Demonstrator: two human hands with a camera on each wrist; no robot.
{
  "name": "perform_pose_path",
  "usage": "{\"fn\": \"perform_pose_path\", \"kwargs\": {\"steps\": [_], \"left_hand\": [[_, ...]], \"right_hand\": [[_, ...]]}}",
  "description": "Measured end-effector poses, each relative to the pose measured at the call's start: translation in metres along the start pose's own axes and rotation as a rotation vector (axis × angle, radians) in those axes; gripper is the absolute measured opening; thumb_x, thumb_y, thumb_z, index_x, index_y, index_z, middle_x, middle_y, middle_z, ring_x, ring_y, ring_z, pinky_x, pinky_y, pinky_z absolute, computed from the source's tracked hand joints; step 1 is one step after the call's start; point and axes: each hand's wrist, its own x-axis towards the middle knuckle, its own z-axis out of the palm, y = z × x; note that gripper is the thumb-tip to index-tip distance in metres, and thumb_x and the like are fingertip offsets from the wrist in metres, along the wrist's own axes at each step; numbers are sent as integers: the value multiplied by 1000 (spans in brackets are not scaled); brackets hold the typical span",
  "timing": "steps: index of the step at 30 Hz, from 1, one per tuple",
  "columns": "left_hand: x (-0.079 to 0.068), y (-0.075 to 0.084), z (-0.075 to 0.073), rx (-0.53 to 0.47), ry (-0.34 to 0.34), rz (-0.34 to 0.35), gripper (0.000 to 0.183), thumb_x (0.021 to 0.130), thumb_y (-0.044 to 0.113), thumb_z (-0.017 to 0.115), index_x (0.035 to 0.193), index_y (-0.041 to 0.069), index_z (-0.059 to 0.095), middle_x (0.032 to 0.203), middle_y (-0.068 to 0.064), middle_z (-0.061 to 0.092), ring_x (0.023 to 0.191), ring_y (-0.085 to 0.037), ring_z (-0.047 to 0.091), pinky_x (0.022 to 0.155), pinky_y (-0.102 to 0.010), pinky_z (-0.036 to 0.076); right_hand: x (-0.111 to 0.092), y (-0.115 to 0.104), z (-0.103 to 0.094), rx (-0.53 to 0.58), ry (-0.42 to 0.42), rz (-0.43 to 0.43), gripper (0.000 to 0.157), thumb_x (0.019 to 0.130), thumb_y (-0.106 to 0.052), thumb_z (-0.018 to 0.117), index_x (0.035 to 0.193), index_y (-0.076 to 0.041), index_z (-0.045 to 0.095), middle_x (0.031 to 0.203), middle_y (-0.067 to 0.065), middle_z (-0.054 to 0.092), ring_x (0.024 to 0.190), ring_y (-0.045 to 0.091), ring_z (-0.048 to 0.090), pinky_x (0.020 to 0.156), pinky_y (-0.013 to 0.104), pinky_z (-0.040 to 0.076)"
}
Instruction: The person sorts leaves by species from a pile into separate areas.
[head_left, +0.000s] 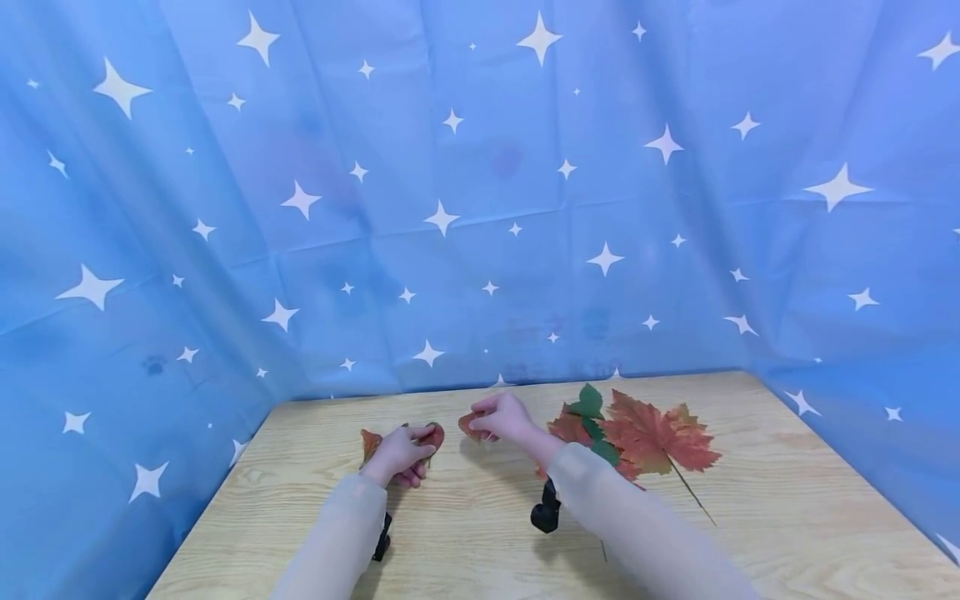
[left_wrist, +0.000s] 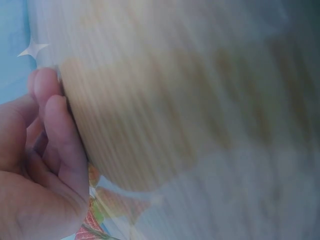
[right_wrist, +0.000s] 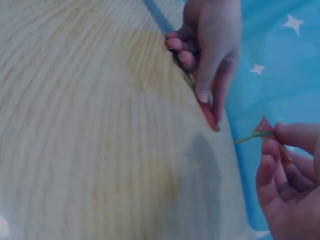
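My left hand (head_left: pixel 401 456) is low over the left-middle of the table, pinching a reddish leaf (head_left: pixel 436 435) between thumb and fingers. An orange leaf part (head_left: pixel 369 442) shows behind that hand; whether it belongs to the same leaf is hidden. To its right, my right hand (head_left: pixel 507 419) pinches another small reddish-orange leaf (head_left: pixel 468 426). In the right wrist view a thin green stem (right_wrist: pixel 248 137) sticks out from the right fingertips. The left hand's leaf (right_wrist: pixel 209 116) appears there nearly edge-on. The two held leaves are apart. In the left wrist view, blur hides the left fingertips' hold.
Right of my right forearm lies a large red-orange maple leaf (head_left: pixel 656 433) with a long stem. Green leaves (head_left: pixel 589 401) and another red leaf (head_left: pixel 568 425) lie beside it. The wooden table (head_left: pixel 300 500) ends at a blue star-patterned curtain (head_left: pixel 480 208).
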Motion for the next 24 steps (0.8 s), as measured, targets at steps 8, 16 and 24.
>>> {"fn": "perform_pose_path", "kwargs": {"steps": [8, 16, 24], "left_hand": [[3, -3, 4, 26, 14, 8, 53, 99, 21, 58, 149, 15, 41, 59, -10, 61, 40, -15, 55, 40, -29, 48], [8, -3, 7, 41, 20, -2, 52, 99, 21, 58, 149, 16, 41, 57, -9, 59, 39, -14, 53, 38, -27, 46], [4, -1, 1, 25, 39, 0, 52, 99, 22, 58, 148, 17, 43, 59, -10, 60, 41, -16, 54, 38, -29, 46]], "right_hand": [[1, 16, 22, 13, 35, 38, 38, 88, -2, 69, 124, 8, 62, 90, 12, 70, 60, 17, 62, 56, 32, 54], [5, 27, 27, -36, 13, 59, 35, 87, -1, 69, 120, 9, 64, 90, 12, 70, 55, 13, 59, 52, 28, 51], [15, 28, 28, -189, -82, -30, 29, 87, 1, 66, 115, 6, 68, 90, 11, 69, 50, 13, 52, 47, 27, 46]]}}
